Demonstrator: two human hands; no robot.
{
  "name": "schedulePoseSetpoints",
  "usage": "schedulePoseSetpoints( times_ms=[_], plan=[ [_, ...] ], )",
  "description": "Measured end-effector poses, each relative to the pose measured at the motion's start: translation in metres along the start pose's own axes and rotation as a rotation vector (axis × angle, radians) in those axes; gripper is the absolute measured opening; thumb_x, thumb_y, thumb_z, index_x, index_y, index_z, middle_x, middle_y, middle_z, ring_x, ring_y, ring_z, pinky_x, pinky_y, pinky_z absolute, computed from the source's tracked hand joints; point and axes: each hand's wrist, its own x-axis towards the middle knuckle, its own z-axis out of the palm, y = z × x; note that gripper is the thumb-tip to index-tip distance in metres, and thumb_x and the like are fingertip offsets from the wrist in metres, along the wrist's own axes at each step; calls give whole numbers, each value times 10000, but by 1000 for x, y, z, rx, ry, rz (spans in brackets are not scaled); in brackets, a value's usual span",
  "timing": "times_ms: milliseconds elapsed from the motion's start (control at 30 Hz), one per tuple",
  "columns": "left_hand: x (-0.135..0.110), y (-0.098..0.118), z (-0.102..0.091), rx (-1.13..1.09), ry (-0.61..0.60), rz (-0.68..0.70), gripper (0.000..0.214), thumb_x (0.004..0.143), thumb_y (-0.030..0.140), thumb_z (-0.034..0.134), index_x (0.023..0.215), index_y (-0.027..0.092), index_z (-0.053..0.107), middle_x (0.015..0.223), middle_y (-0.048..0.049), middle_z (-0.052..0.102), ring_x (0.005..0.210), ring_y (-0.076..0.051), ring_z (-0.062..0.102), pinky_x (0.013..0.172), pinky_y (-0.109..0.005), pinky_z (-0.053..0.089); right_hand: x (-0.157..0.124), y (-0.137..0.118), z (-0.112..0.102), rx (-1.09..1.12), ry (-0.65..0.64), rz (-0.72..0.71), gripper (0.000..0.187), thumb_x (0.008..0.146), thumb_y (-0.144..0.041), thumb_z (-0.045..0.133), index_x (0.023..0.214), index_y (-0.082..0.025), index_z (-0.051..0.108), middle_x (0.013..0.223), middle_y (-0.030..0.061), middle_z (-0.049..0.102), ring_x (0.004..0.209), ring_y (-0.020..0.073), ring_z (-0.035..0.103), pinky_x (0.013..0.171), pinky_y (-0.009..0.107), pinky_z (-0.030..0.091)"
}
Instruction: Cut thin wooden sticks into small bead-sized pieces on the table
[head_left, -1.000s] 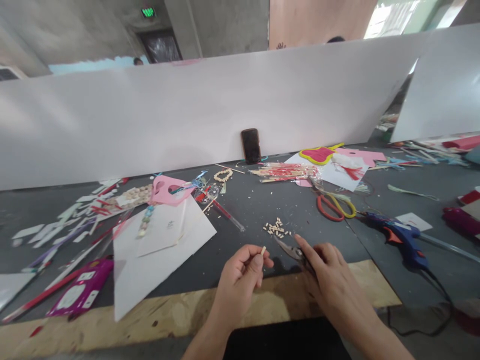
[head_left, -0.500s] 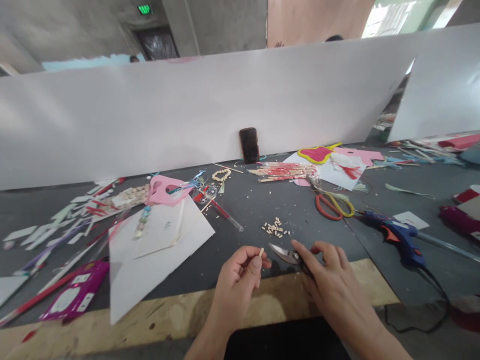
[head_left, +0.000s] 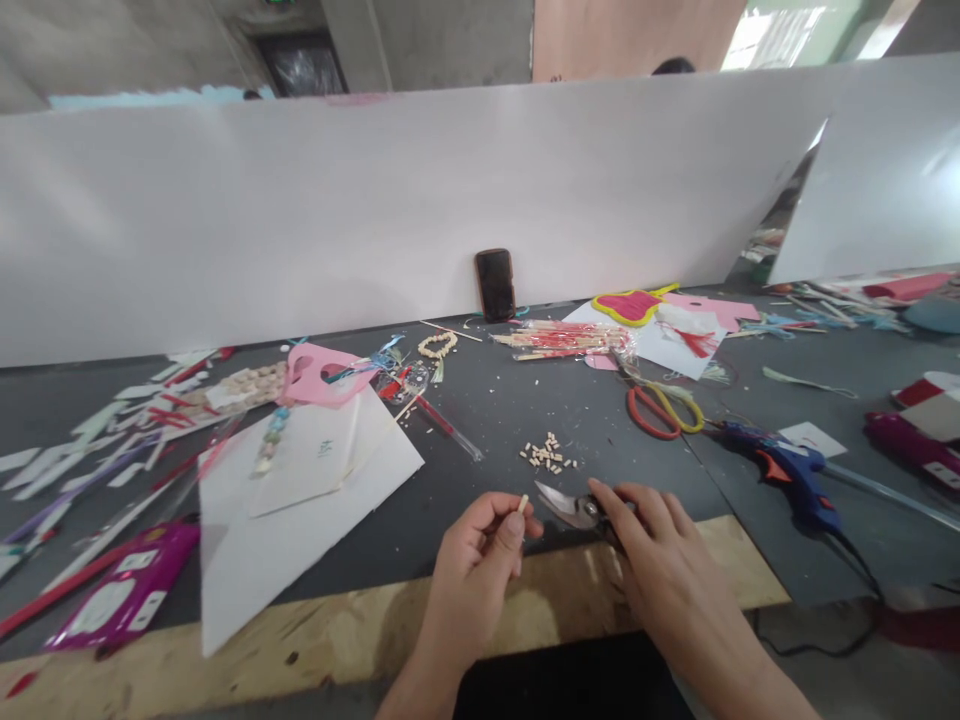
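Note:
My left hand (head_left: 480, 560) is closed in a pinch on a short wooden stick (head_left: 523, 503), its pale tip poking up above thumb and forefinger. Just to the right, my right hand (head_left: 664, 555) is wrapped over the handles of metal cutting pliers (head_left: 566, 503), whose open blades point left toward the stick. The blades lie low over the dark table mat. A small heap of cut wooden bits (head_left: 547, 455) sits just beyond the blades.
White paper sheets (head_left: 300, 500) lie to the left, with a purple packet (head_left: 120, 600). Red-and-yellow scissors (head_left: 664, 410), a blue glue gun (head_left: 784, 470) and a bundle of sticks (head_left: 562, 340) lie right and behind. A phone (head_left: 495, 285) leans on the white partition.
The pliers' blades have opened and tipped lower toward the table beside the stick. My left hand has kept its pinch on the stick. The view has drifted slightly.

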Motion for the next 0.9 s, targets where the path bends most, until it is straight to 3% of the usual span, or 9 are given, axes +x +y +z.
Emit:
schedulePoseSetpoints(
  times_ms=[200,467,733,900],
  plan=[
    [-1,1,-1,71,5,8,327,837,475,573,824,153,636,692,-22,621,484,-69,396,456,-184,313,0,-4,4,-38,-37,-4,540,787,-37,411,1300,-194,467,1222,122,558,1031,284,499,800,434,488],
    [-1,2,2,118,-1,9,353,833,477,564,757,139,635,513,48,410,467,-74,332,437,-182,256,-2,-5,9,-65,-60,-10,549,792,-35,434,1316,-196,458,1290,118,536,1087,283,487,841,443,464],
    [-3,4,2,192,-45,53,278,869,390,543,824,139,654,565,22,506,503,-86,384,479,-192,308,-1,-7,8,-47,-41,-29,575,757,9,429,1304,-165,459,1285,139,532,1071,286,495,831,443,473],
    [-3,3,1,213,-80,43,249,883,366,527,827,147,632,707,-27,623,576,-103,479,521,-195,353,-3,-6,9,-5,-41,-49,605,752,32,378,1330,-146,419,1245,134,563,1040,262,525,827,421,493]
  ],
)
